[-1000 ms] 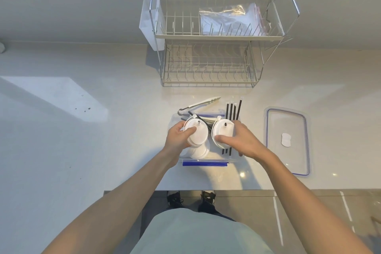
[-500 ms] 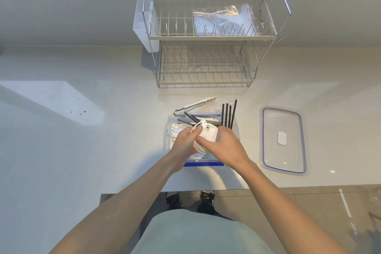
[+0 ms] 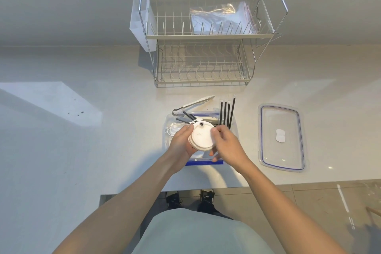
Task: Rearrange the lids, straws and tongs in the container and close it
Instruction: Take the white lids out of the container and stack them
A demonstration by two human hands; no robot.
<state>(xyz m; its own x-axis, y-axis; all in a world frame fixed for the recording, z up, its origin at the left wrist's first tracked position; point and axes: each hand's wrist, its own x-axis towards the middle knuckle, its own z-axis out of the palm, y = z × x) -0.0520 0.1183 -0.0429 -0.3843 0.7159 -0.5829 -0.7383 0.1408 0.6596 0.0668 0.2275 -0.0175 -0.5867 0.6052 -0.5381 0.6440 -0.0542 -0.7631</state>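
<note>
The two white lids (image 3: 201,137) are now stacked together, gripped by left hand (image 3: 182,144) and right hand (image 3: 226,145) above the container (image 3: 168,140), with straws (image 3: 226,113) and tongs (image 3: 194,104) at its far end.

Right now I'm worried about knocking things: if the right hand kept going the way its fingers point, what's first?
The right hand already touches the stacked white lids; beyond them, likely the left hand.
</note>
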